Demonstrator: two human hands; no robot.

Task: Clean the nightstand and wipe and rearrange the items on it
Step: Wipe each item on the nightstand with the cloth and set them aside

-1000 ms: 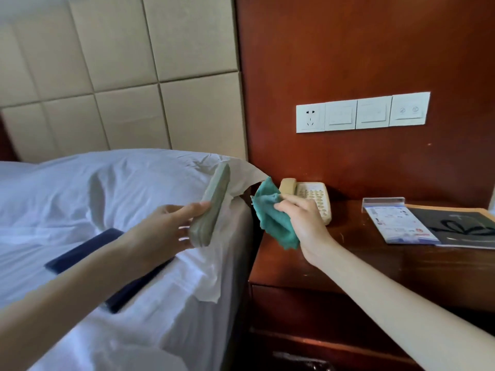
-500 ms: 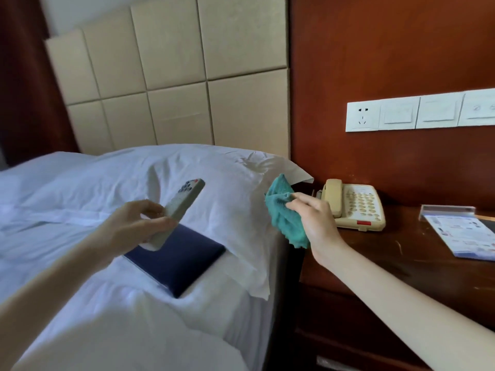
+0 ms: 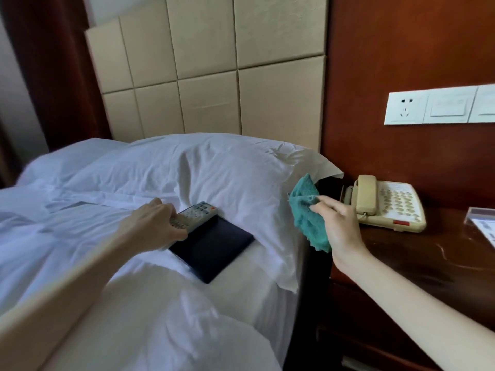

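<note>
My left hand [image 3: 155,226] grips a grey remote control [image 3: 198,214] by its near end; the remote lies low over the bed, its far end resting at the top edge of a dark blue folder [image 3: 214,249] on the white sheet. My right hand [image 3: 338,224] holds a bunched teal cloth [image 3: 308,210] in the air above the left edge of the dark wooden nightstand [image 3: 417,258]. A beige telephone [image 3: 388,203] sits at the back of the nightstand, just right of the cloth.
A white pillow [image 3: 214,167] and rumpled bedding [image 3: 134,303] fill the left. A clear leaflet stand [image 3: 482,218] is at the right edge of the nightstand. A socket and switch panel [image 3: 439,105] is on the red-brown wall above the phone.
My left hand has carried the remote down and left from mid-air onto the bed by the blue folder. My view has turned left; the right hand with the cloth has stayed near the phone.
</note>
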